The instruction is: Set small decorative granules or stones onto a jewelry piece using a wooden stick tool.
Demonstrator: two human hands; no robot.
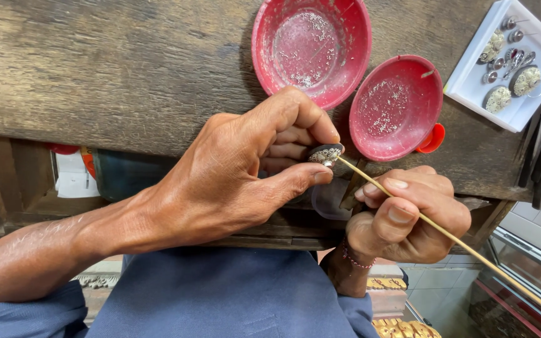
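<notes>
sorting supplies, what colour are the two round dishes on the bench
Both dishes, the larger dish and the smaller dish, are red, dusted with pale specks; the head view shows it.

A white paper-like package or label (73,175) sits in the shadowed shelf under the desk (114,69), at the left, beside something orange; too dim to tell more.

Two bowls (311,47) (396,106) sit side by side on the worktop (126,69), a tray (508,62) right of them, both hands (245,169) (408,219) before them.
</notes>
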